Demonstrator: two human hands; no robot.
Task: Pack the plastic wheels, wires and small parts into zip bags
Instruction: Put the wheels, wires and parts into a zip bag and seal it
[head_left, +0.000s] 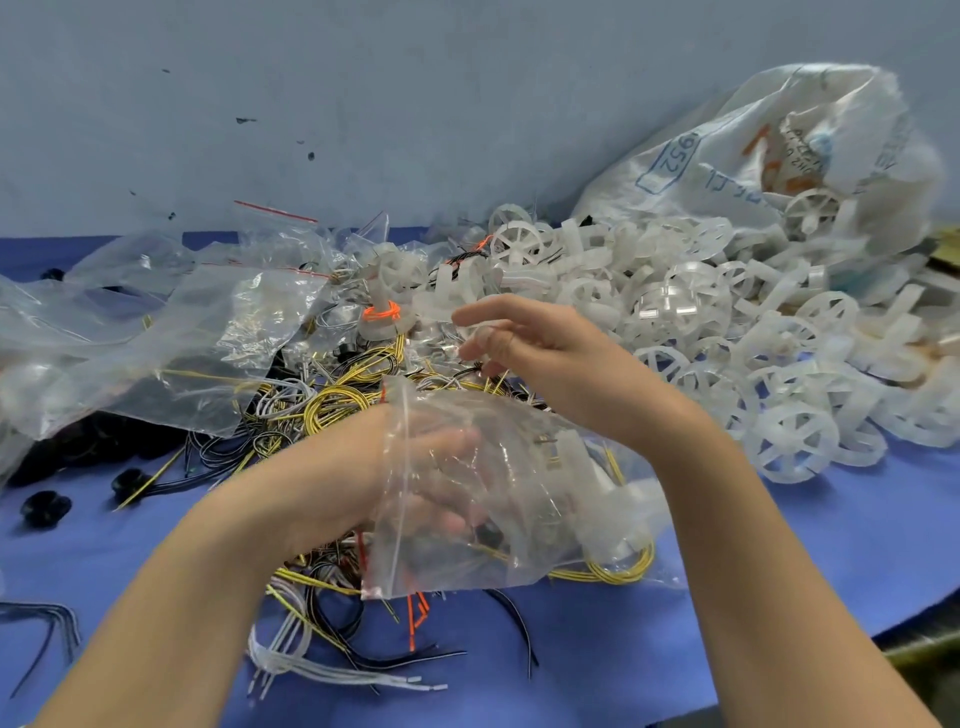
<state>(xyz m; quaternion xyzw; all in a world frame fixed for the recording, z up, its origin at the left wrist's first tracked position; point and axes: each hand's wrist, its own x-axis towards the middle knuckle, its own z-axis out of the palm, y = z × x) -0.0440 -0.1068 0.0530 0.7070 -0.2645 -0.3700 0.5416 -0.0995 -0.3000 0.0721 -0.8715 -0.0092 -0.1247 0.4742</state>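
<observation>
Working over the blue table (779, 545), with the pile of plastic wheels (727, 332) to my right and the tangled wires (332, 400) in the middle, I judge I am filling one zip bag (519, 493). It already holds some yellow wire and white parts, and my left hand (353, 467) grips it at its mouth. My right hand (535, 358) hovers just above, fingers (483, 312) loosely curled and narrow; whether they pinch a small part I cannot tell, but next they must reach the bag's mouth.

We've got the wheels (727, 338) heaped on the right of the table (831, 545), sack (727, 150) behind them, wires (332, 395) in the middle, loose bags (208, 322) left, one zip bag (509, 499) in front.
</observation>
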